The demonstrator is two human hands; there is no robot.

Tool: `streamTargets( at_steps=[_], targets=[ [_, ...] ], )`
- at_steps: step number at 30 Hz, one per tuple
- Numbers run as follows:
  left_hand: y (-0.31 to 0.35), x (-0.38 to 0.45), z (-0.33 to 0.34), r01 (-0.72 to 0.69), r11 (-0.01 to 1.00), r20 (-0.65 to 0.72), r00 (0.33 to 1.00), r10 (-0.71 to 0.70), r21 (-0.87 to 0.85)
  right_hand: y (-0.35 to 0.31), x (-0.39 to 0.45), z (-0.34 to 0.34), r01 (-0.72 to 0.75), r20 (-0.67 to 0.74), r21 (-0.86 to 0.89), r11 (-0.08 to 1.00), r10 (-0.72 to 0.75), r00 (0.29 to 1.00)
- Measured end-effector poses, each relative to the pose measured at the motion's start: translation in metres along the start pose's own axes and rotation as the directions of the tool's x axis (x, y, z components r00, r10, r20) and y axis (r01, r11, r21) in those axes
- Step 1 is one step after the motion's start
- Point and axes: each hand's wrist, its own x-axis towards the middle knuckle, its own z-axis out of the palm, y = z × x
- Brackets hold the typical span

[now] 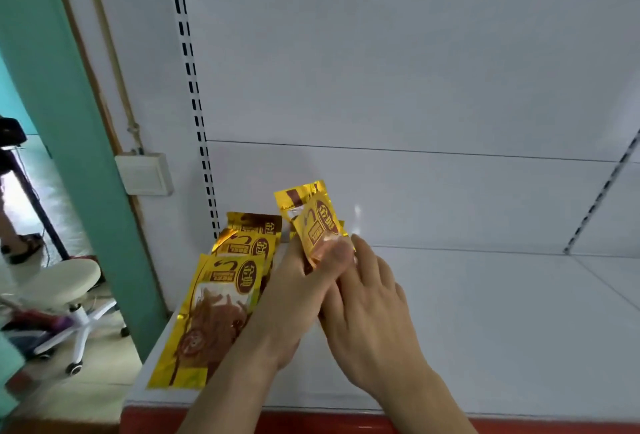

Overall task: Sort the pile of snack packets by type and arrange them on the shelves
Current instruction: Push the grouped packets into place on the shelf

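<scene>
At far left, a teal door frame (65, 143), with a cream swivel stool (65, 281) on white castor legs beyond it, on a pale floor. Just right of the frame, a white wall box (144, 174) under a thin conduit. Next, the slotted upright (194, 94) of a white shelf unit, back panel (398, 53) plain. On the white shelf (502, 329), at its left end, a row of yellow-and-brown snack packets (214, 309) lying flat and overlapping, running from the red front edge (311, 423) back toward the panel. Right of that row, the left hand (294, 295) raised over the shelf, thumb pressed on the lower part of a single yellow packet (313, 222), fingers curled behind it. Packet tilted, top end up and leaning left, above the shelf near the back. Close against it, the right hand (367, 298), fingers extended and reaching behind the same packet's lower end; whether gripping or merely touching, cannot tell. Farther right, bare white shelf and a second slotted upright (602, 191).
</scene>
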Motion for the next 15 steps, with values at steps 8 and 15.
streamTargets(
  at_steps=[8,15],
  targets=[
    [-0.001,0.011,-0.018,0.017,0.974,-0.339,0.939,0.063,0.228,0.013,0.0,-0.002,-0.095,-0.044,0.536,0.839,0.14,0.989],
    [0.011,0.01,-0.061,0.121,0.973,-0.587,0.809,0.017,0.195,0.031,0.018,-0.008,-0.247,-0.088,0.635,0.732,0.387,0.918]
  ],
)
